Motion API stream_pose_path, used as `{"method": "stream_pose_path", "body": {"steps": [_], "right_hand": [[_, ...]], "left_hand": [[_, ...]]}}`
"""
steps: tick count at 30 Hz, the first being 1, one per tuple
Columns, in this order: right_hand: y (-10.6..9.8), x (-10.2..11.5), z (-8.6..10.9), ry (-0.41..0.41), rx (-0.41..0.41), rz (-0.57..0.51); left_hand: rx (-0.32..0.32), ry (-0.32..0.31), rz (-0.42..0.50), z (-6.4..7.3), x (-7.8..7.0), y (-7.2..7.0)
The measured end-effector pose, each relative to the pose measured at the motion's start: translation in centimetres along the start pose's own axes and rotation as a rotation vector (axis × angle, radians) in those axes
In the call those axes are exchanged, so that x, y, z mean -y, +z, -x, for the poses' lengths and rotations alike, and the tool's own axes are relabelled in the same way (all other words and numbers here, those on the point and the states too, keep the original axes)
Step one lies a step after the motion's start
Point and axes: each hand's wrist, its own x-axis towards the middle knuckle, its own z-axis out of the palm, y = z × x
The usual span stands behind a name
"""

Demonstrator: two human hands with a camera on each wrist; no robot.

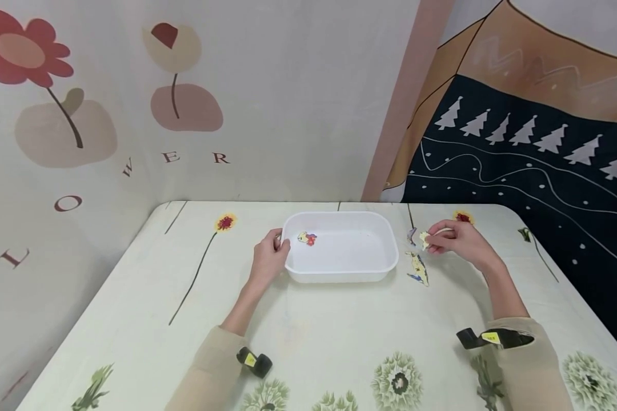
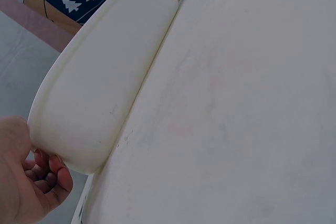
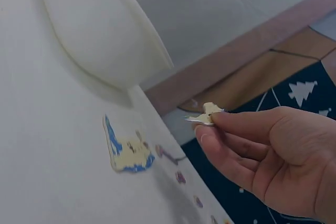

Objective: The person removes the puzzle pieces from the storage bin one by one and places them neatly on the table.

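Note:
A white plastic tub (image 1: 339,277) stands on the table, and my left hand (image 1: 269,260) grips its left rim, thumb on top. In the left wrist view the curled fingers (image 2: 55,177) lie under that rim. Inside the tub, toward its left end, lies a small flat piece (image 1: 307,238) in yellow, red and blue. My right hand (image 1: 457,242) pinches a small pale-yellow flat piece (image 3: 206,116) between thumb and fingertips, above the table right of the tub. Below it lies a larger yellow-and-blue flat piece (image 1: 418,269). Which pictures these pieces bear is too small to tell.
Right of the tub, a small purplish shape (image 1: 411,236) lies near the right hand. A pale tablecloth (image 1: 334,337) with printed flowers covers the table. Behind hang a flower-printed curtain (image 1: 288,114) and a dark cloth (image 1: 519,171) with white trees.

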Motion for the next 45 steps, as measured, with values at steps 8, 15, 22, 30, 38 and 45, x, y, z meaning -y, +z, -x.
{"method": "stream_pose_path", "body": {"steps": [8,15,22,30,38,45], "right_hand": [[-0.6,-2.2,0.2,0.052,0.042,0.037],[-1.1,-3.3,0.2,0.078,0.081,0.065],[-1.2,-3.8,0.2,0.081,0.126,0.031],[-1.0,-3.8,0.2,0.088,0.119,0.097],[-1.0,-3.6,0.3,0.065,0.093,0.151],[-1.1,-3.5,0.4,0.042,0.038,0.178]], "left_hand": [[0.006,-0.008,0.004,-0.1,0.1,0.0],[0.012,-0.015,0.011,-0.1,-0.1,-0.1],[0.009,-0.015,0.013,0.0,-0.2,-0.1],[0.013,-0.018,0.006,0.1,-0.3,-0.1],[0.01,-0.013,0.005,0.1,-0.2,-0.1],[0.013,-0.023,0.001,0.0,-0.2,-0.1]]}}
